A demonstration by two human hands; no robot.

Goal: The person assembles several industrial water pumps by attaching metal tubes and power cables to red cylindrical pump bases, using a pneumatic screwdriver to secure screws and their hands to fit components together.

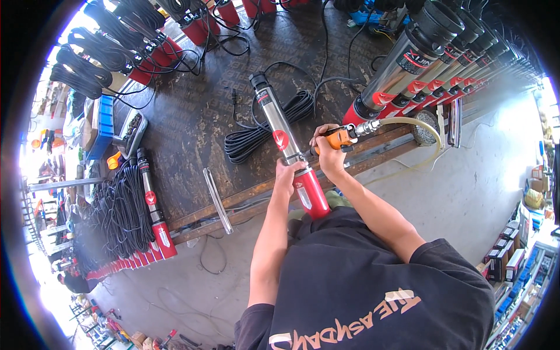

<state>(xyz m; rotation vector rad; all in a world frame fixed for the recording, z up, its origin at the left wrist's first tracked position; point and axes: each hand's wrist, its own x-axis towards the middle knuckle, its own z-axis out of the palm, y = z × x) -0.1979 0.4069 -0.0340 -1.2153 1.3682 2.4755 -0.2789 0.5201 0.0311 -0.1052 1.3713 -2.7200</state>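
Presently, our left grip [288, 176] was clamped on the steel-and-red cylinder [287, 146] across the edge of the desk [192, 146], our right grip [330, 155] around the orange air tool [341, 139] beside it. We judged the cylinder joined and fastening underway; how much was left, we could not tell.

Right hand [329, 148] hides part of the orange air tool [343, 137], centre; we can't resolve its tip. Red cylinders [252, 8], top centre, cut by edge. Upper-right tube row [415, 60] blurs at far end.
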